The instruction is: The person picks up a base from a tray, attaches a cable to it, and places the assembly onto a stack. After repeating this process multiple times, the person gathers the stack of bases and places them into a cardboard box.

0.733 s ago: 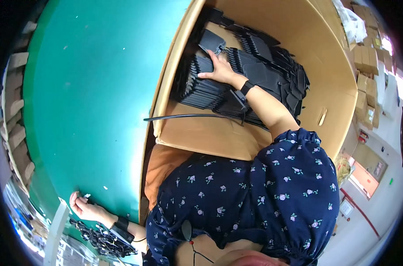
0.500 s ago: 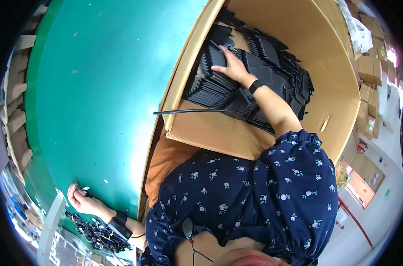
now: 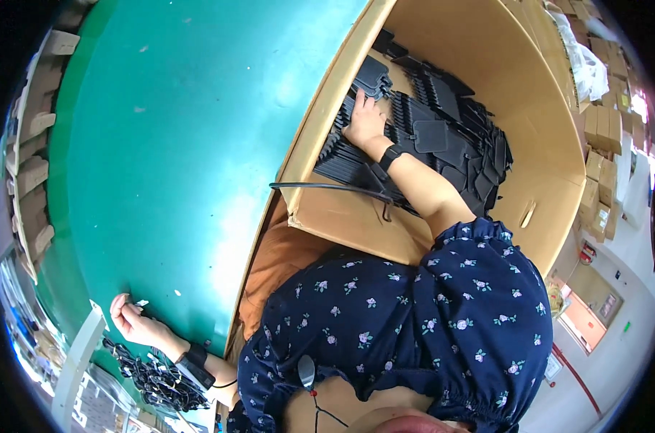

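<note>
My right hand [image 3: 366,128] reaches into a large cardboard box [image 3: 342,209] and rests on a row of thin black plates [image 3: 342,160]. Its fingers are spread over the tops of the plates, with the tips against them. More flat black plates [image 3: 432,136] stand and lie in rows beside the hand, and a small stack [image 3: 373,76] lies just beyond the fingertips. At the lower left, my left hand [image 3: 138,326] lies at the green table with its fingers curled in; what they hold, if anything, is hidden. A small white bit [image 3: 142,303] shows beside its fingers.
The green table [image 3: 154,180] runs along the box's left side. A dark rod-like cable [image 3: 320,185] crosses the box's near wall. Bundled black cables [image 3: 154,379] lie near my left wrist, beside a pale upright bar [image 3: 82,368]. Cartons [image 3: 603,126] are piled at far right.
My right hand has drawn back slightly toward me, uncovering the small stack beyond it. The whole view has shifted a little. My left hand keeps its curled pose.
</note>
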Demonstrator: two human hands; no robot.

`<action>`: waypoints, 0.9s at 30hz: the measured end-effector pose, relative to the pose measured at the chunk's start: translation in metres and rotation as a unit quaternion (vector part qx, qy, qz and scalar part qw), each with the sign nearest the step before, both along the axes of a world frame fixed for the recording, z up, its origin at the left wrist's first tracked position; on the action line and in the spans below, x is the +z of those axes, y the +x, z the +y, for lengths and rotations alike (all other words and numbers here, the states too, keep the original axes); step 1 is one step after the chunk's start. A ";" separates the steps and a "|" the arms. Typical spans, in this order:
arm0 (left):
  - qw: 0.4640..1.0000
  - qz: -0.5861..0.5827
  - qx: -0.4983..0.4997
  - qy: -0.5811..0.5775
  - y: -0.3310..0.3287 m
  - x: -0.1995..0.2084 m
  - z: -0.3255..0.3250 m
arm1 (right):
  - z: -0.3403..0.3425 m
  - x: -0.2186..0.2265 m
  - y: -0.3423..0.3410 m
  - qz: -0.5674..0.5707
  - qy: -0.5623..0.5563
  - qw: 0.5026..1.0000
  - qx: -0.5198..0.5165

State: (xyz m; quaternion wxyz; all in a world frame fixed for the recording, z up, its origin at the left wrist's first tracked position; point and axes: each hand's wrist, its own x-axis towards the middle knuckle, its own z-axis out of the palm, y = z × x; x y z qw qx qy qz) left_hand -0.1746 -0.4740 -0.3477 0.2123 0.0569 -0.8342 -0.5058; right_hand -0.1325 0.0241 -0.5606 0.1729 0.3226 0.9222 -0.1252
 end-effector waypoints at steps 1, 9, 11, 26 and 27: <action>1.000 0.002 0.002 -0.001 0.000 0.002 -0.001 | 0.001 -0.004 -0.001 0.023 0.009 1.000 0.010; 1.000 -0.016 -0.005 -0.006 0.004 -0.006 -0.004 | 0.074 0.022 0.005 0.136 -0.334 0.932 -0.040; 1.000 -0.026 0.006 -0.016 0.003 -0.006 0.007 | 0.093 0.043 0.013 0.146 -0.426 0.884 -0.124; 0.992 -0.015 -0.036 -0.117 -0.007 -0.009 0.021 | -0.001 0.280 -0.070 0.473 -0.581 0.654 0.099; 0.996 -0.014 -0.037 -0.074 -0.008 -0.014 0.024 | -0.021 0.295 -0.079 0.418 -0.531 0.725 0.133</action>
